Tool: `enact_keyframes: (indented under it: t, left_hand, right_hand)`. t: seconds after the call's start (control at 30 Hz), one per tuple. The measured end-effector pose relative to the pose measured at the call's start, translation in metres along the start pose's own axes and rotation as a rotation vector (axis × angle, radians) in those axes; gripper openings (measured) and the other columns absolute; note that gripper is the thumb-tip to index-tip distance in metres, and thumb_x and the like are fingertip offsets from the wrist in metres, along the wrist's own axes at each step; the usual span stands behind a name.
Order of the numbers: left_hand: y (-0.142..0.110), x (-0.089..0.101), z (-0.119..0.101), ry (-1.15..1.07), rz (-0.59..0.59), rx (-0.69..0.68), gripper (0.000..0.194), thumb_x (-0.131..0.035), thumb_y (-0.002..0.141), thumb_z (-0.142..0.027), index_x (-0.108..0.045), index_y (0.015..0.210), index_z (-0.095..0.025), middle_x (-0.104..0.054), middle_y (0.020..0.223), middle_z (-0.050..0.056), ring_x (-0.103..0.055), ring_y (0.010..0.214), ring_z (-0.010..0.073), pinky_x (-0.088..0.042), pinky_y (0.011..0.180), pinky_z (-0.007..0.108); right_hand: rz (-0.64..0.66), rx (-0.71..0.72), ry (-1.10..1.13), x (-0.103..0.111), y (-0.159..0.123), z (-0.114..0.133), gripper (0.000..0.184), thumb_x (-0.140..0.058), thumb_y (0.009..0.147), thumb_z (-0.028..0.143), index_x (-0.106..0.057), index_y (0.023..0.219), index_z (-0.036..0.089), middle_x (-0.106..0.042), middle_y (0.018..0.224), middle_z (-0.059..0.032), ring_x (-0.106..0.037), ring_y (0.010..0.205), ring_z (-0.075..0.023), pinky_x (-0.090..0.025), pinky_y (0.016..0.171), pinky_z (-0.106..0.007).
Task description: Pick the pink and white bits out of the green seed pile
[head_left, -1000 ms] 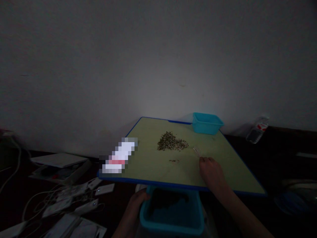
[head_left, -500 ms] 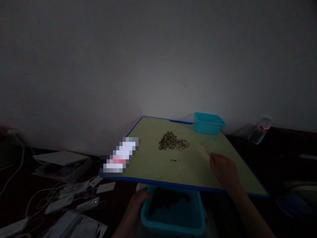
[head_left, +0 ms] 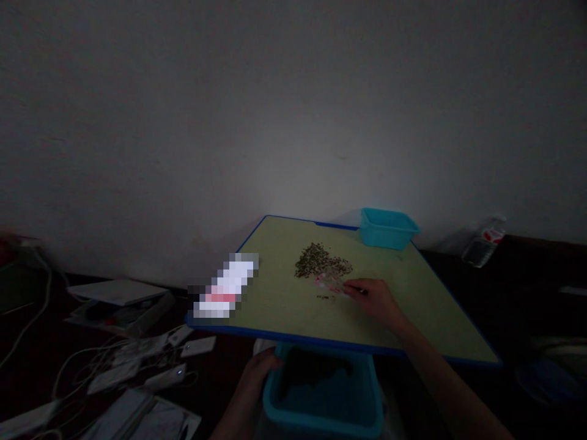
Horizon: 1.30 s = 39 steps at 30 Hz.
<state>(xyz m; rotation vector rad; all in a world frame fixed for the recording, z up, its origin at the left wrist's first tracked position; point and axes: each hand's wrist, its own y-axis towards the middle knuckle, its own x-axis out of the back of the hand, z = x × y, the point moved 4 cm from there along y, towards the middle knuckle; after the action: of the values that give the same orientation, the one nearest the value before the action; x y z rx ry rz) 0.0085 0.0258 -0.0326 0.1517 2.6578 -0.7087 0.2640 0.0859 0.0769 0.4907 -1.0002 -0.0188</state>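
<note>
Small dark grains (head_left: 316, 260) lie in a loose pile on the pale board (head_left: 275, 299) with a blue edge. Just in front of the pile, my right hand (head_left: 373, 296) pinches a thin see-through piece with pink marks (head_left: 328, 281). Its far end is at the pile's near side; its exact kind cannot be made out. Below the board's near edge, my left hand (head_left: 259, 373) grips the left rim of a blue plastic bin (head_left: 323, 418). Dark stuff lies inside that bin. A few grains (head_left: 323, 297) sit apart, nearer to me than the pile.
A second blue bin (head_left: 389, 229) stands at the board's back right corner. At the left edge lies a bright, blurred-out phone-like rectangle (head_left: 224, 287). White cables and chargers (head_left: 132, 360) clutter the dark surface at left. A plastic bottle (head_left: 485, 243) leans at right, by the wall.
My right hand has moved left with the see-through piece, from the board's right part to the near side of the grain pile. My left hand stays on the bin's rim.
</note>
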Motion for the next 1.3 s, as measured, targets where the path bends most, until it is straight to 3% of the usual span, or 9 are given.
enact_keyframes:
  t: [0.2, 0.87, 1.0, 1.3]
  left_hand:
    - [0.003, 0.001, 0.003, -0.026, 0.009, -0.013, 0.010, -0.060, 0.053, -0.022, -0.063, 0.057, -0.014, -0.057, 0.042, -0.002, -0.048, 0.040, 0.0129, -0.034, 0.040, 0.024]
    - [0.020, 0.014, 0.019, -0.008, 0.049, -0.009, 0.012, -0.059, 0.056, -0.025, -0.060, 0.063, -0.015, -0.059, 0.047, -0.001, -0.050, 0.043, 0.0148, -0.034, 0.041, 0.024]
    - [0.015, 0.011, 0.015, -0.016, 0.041, -0.004, 0.014, -0.059, 0.055, -0.027, -0.061, 0.062, -0.015, -0.060, 0.048, 0.000, -0.052, 0.044, 0.0159, -0.036, 0.042, 0.025]
    - [0.019, 0.011, 0.021, -0.020, 0.068, 0.004, 0.014, -0.059, 0.057, -0.026, -0.062, 0.066, -0.016, -0.058, 0.049, -0.001, -0.054, 0.048, 0.0177, -0.038, 0.045, 0.026]
  right_hand:
    - [0.031, -0.027, 0.007, -0.008, 0.014, 0.000, 0.021, -0.051, 0.081, 0.028, -0.069, 0.090, 0.023, -0.070, 0.088, -0.0015, -0.063, 0.069, -0.0147, -0.045, 0.062, -0.024]
    - [0.102, -0.035, 0.123, -0.007, 0.005, -0.001, 0.021, -0.050, 0.080, 0.030, -0.069, 0.088, 0.024, -0.070, 0.083, 0.0009, -0.062, 0.069, -0.0150, -0.045, 0.062, -0.024]
    - [0.057, -0.120, 0.124, 0.007, -0.006, -0.016, 0.023, -0.050, 0.080, 0.034, -0.069, 0.089, 0.024, -0.070, 0.082, 0.0006, -0.062, 0.067, -0.0158, -0.045, 0.059, -0.025]
    - [0.026, -0.232, 0.061, 0.029, -0.053, -0.048, 0.025, -0.050, 0.081, 0.038, -0.068, 0.092, 0.025, -0.069, 0.089, -0.0005, -0.063, 0.078, -0.0193, -0.048, 0.069, -0.029]
